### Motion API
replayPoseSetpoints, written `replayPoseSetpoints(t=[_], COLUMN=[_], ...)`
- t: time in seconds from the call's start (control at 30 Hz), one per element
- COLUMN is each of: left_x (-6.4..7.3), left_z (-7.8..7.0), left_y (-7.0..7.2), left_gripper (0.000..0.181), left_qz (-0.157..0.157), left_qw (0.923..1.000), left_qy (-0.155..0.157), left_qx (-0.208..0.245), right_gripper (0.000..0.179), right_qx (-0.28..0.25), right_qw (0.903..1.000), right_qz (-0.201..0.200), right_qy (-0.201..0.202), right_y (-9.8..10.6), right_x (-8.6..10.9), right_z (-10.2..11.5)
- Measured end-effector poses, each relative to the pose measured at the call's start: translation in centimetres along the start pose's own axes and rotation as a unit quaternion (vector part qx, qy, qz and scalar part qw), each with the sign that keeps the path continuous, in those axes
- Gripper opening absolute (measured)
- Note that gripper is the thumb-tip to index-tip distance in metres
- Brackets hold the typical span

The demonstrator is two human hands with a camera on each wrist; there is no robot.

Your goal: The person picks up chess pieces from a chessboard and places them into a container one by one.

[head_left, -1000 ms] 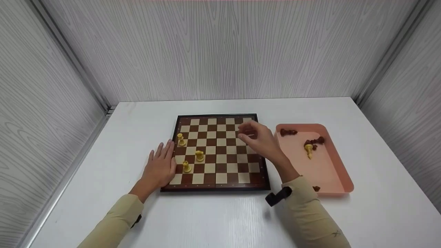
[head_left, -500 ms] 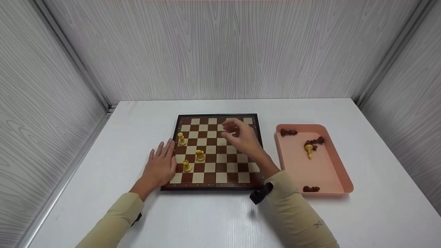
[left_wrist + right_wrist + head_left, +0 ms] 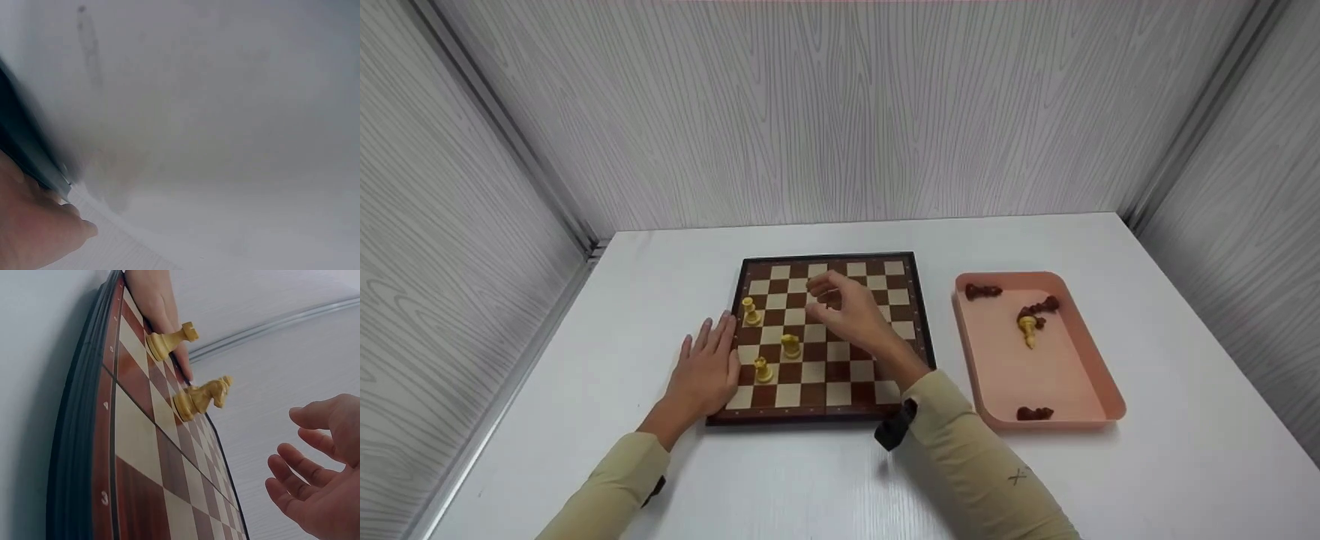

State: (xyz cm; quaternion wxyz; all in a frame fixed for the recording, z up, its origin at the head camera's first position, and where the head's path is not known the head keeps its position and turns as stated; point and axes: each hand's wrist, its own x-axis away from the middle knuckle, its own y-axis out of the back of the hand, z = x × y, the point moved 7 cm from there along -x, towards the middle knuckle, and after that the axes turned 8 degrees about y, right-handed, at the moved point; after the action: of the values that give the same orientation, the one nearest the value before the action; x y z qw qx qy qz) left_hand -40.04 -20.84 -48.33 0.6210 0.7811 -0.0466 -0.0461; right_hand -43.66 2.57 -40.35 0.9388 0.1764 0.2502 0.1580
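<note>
Head view: the table (image 3: 780,484) bears a chessboard (image 3: 838,372) and, beside it, a pink tray (image 3: 1035,382). The left hand (image 3: 703,375), fingers straight, touches the chessboard's left edge; the right hand (image 3: 853,313), loosely bent, hovers above, holding nothing. Three yellow pieces (image 3: 790,346) stand on the chessboard's left half.

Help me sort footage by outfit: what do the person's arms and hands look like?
The left sleeve and right sleeve are beige, the right bearing a dark X-like mark. A black device sits at the right cuff; a black piece shows at the left. Left hand and right hand wear no gloves.
</note>
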Motion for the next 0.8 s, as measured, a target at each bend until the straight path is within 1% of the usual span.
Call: replayPoseSetpoints(t=[0.13, 0.23, 0.43, 0.53, 0.63, 0.8], left_x=[0.1, 0.1, 0.1, 0.2, 0.2, 0.2], left_z=[0.1, 0.1, 0.0, -0.1, -0.1, -0.2], left_y=[-0.1, -0.1, -0.1, -0.1, -0.1, 0.0], left_gripper=[0.060, 0.060, 0.060, 0.060, 0.060, 0.060], left_qz=[0.001, 0.000, 0.000, -0.002, -0.004, -0.009], left_qw=[1.0000, 1.0000, 1.0000, 1.0000, 0.9999, 0.9999], left_qy=[0.000, 0.002, 0.002, 0.001, 0.001, 0.000], left_qx=[-0.007, -0.004, -0.005, -0.008, -0.011, -0.010], right_gripper=[0.032, 0.030, 0.030, 0.028, 0.026, 0.025], right_qx=[0.004, -0.004, 0.017, 0.015, 0.010, 0.020], right_qw=[0.9998, 0.9997, 0.9996, 0.9997, 0.9998, 0.9994], right_qz=[0.017, 0.023, 0.019, 0.017, 0.015, 0.014], right_qy=[-0.009, -0.009, -0.009, -0.007, -0.010, -0.025], right_y=[-1.4, -2.5, -4.6, -5.6, -6.3, -7.0], right_x=[-0.3, -0.7, -1.8, -2.2, -2.6, -3.4], right_z=[0.0, 0.1, 0.5, 0.4, 0.2, -0.2])
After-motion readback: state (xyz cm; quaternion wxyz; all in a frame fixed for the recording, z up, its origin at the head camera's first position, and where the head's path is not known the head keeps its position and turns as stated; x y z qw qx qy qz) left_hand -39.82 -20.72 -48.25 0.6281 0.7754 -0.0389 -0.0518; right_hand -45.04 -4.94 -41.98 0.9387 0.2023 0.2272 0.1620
